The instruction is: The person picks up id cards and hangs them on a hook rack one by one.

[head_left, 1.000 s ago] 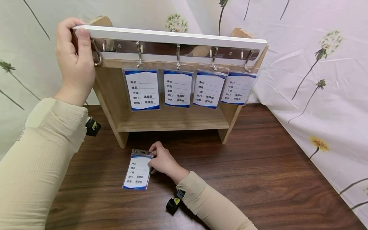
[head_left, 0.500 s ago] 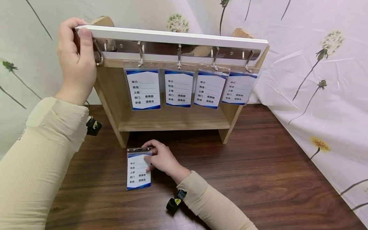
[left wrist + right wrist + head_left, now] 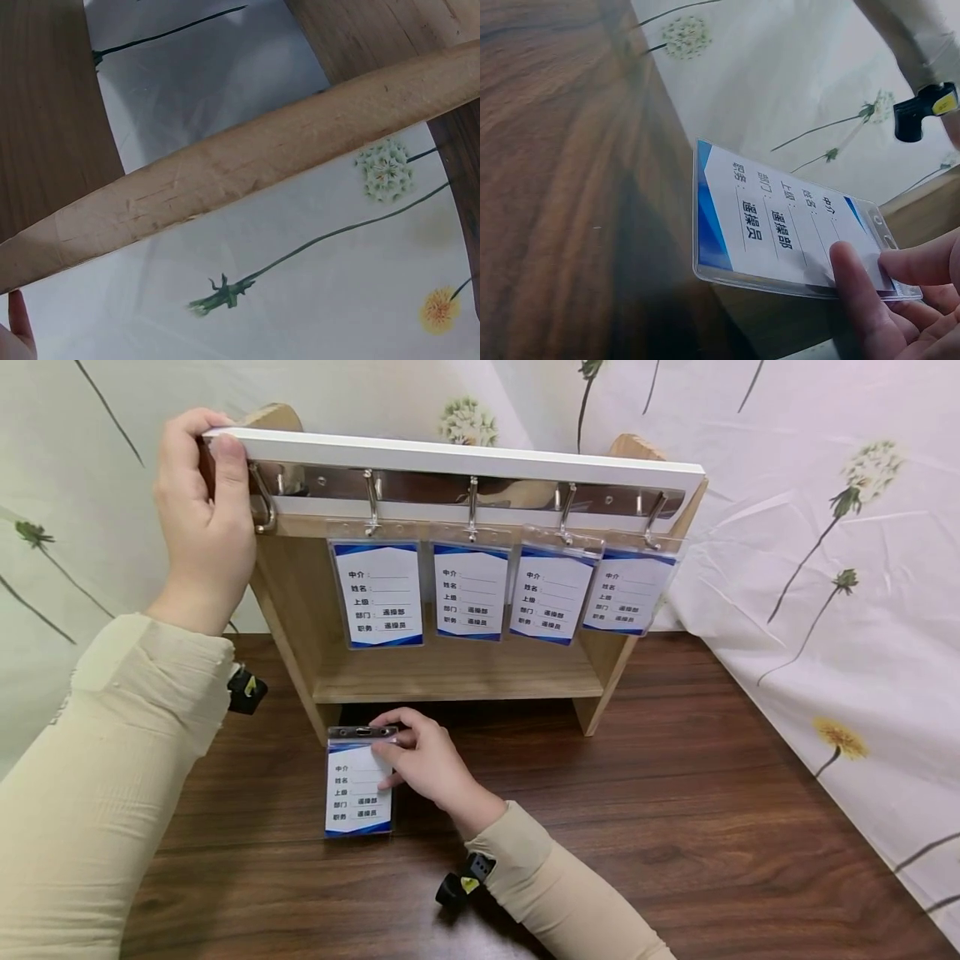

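Observation:
My left hand (image 3: 206, 518) grips the left end of a white hook board (image 3: 450, 445), thumb in front and fingers over the top. Between thumb and fingers, my right hand (image 3: 431, 760) pinches a badge holder (image 3: 358, 793) by its upper right edge. This clear holder with a blue and white card is raised off the table, as the right wrist view shows. Metal hooks line the board; the leftmost hook (image 3: 262, 500) bears nothing. Similar badges hang from the others, such as the left hanging badge (image 3: 378, 595) and the right hanging badge (image 3: 628, 592). Only part of my left hand (image 3: 19, 334) shows in the left wrist view.
A wooden shelf stand (image 3: 457, 681) carries the board and stands on the dark wood table (image 3: 712, 827). Behind it hangs a white cloth (image 3: 795, 527) with a dandelion print. Each wrist wears a black camera strap, one being the right strap (image 3: 461, 885).
My right hand has turned the badge holder more upright and lifted it slightly toward the shelf. The left hand keeps its grip on the board; the whole view has shifted a little.

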{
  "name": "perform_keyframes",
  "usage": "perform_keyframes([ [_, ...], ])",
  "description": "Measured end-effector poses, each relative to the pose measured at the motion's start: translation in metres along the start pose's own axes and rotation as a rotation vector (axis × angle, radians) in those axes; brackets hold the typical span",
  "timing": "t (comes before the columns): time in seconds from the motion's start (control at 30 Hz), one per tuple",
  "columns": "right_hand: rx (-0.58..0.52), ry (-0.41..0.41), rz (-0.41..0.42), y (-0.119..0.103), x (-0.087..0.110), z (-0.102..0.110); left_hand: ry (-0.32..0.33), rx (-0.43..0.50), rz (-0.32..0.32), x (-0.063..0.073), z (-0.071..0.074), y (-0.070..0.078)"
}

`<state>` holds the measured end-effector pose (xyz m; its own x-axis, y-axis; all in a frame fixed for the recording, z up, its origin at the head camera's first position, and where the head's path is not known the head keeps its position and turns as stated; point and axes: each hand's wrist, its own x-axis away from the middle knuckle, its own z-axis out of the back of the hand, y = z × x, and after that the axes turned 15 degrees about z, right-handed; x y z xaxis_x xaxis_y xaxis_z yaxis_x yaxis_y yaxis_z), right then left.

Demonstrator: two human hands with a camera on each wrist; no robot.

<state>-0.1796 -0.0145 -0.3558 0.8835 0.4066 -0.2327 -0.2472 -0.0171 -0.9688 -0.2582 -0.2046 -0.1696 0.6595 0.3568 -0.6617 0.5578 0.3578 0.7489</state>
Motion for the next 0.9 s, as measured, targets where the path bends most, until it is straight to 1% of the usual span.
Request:
perform_keyframes([
  [0.2,0.031,-0.01,0.048,-0.02,-0.005,0.002,-0.003,-0.006,0.01,0.001,0.0,0.0],
  [0.5,0.107,-0.012,0.088,-0.049,-0.014,0.007,-0.01,-0.017,-0.001,0.0,0.001,0.0],
  [0.67,0.131,-0.035,0.143,-0.06,-0.018,0.009,-0.015,-0.005,0.008,0.0,0.001,-0.001],
  [0.9,0.163,-0.04,0.234,-0.078,-0.023,0.011,-0.028,-0.008,0.005,0.001,0.003,0.0],
])
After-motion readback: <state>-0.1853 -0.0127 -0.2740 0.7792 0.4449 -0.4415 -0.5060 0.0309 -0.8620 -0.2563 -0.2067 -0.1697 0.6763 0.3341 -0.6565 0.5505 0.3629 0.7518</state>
